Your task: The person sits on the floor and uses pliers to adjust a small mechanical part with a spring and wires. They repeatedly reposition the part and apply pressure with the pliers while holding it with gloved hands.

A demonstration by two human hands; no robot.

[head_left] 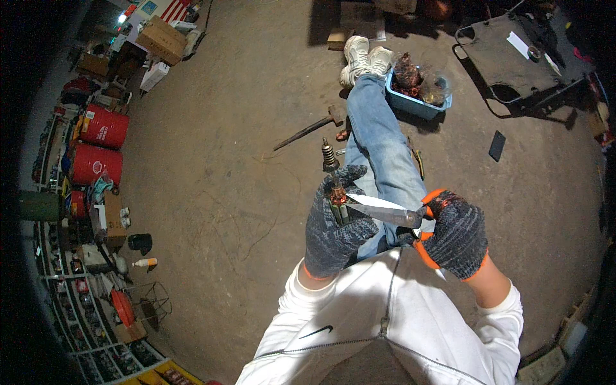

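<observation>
My left hand (333, 228), in a dark grey knitted glove, is closed round a small motor armature (329, 157). Its shaft points up and away from me, with a coil spring on it. Reddish copper windings show just above my fingers, while the glove hides part of the core. In my right hand (461, 236), gloved the same way, is a pair of large shears (388, 213) with orange handles. The shears' blades are apart and point left, their tips at the copper windings. Whether they touch the copper, I cannot tell.
My outstretched legs (385, 147) lie on the concrete floor. Left of them is a sledgehammer (308, 130); a blue basket (420, 108) of copper scrap stands by my shoes. A phone (496, 145) and a folding chair (504, 61) are right. Red drums (96, 163) and shelves (64, 301) line the left.
</observation>
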